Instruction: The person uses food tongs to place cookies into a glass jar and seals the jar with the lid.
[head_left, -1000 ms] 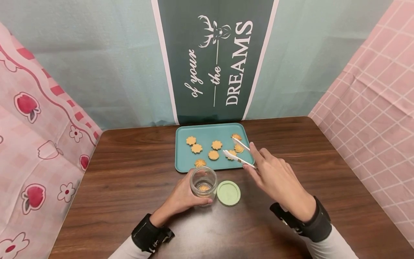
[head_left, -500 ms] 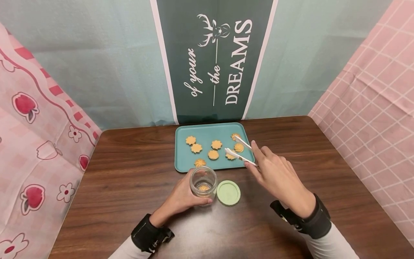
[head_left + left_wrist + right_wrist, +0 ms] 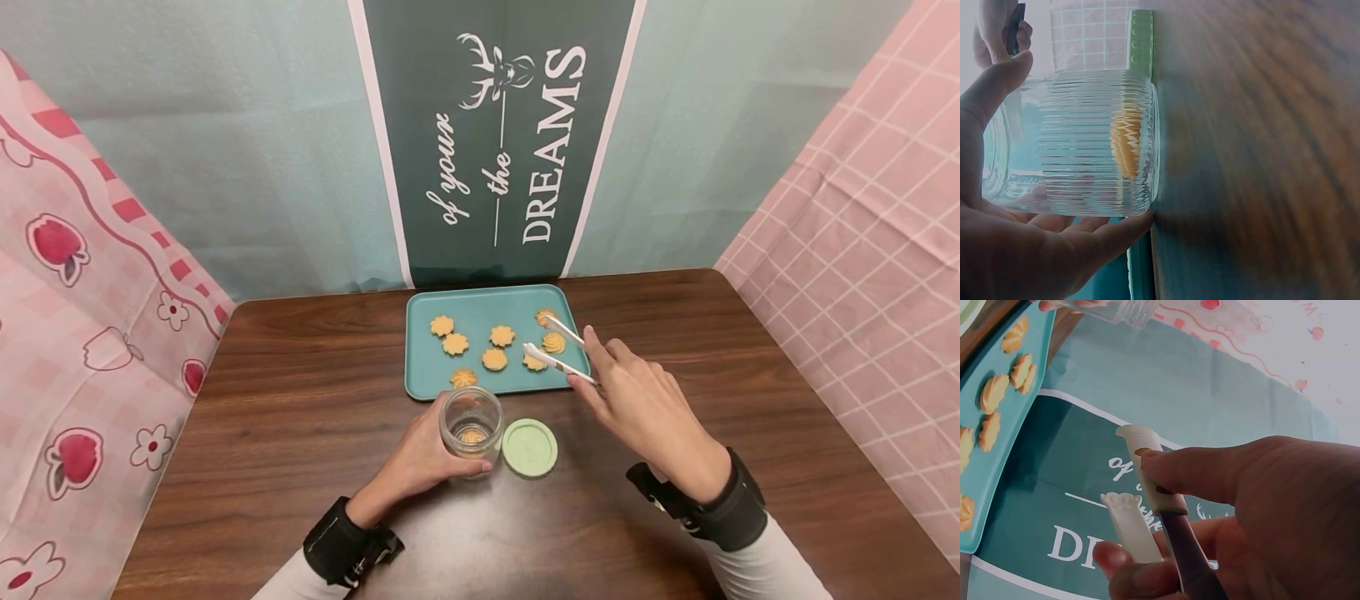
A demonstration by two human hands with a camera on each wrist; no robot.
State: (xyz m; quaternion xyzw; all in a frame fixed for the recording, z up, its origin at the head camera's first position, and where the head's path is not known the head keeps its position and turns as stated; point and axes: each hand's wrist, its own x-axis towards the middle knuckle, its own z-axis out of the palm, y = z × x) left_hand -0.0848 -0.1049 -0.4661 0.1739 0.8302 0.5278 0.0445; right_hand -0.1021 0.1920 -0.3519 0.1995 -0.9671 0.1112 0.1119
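My left hand [image 3: 429, 454] grips a ribbed glass jar [image 3: 471, 421] standing on the wooden table, with one cookie [image 3: 472, 435] at its bottom. In the left wrist view, the left hand's fingers [image 3: 1029, 250] wrap the jar [image 3: 1079, 150] and the cookie [image 3: 1125, 142] shows through the glass. My right hand [image 3: 603, 375] pinches white tongs [image 3: 558, 350], whose open arms straddle a swirl cookie [image 3: 553, 342] on the teal tray [image 3: 480, 312]. The right wrist view shows the right hand [image 3: 1260, 519] with thumb and index finger on the tongs [image 3: 1141, 506].
Several more cookies lie on the tray, such as a flower-shaped one [image 3: 455, 343]. A round green lid [image 3: 529, 447] lies flat right of the jar. Printed cloth panels enclose the table at the back and sides.
The right hand has shifted the tongs slightly back and right, off the front cookie and around the swirl cookie. The left hand and jar have stayed still.
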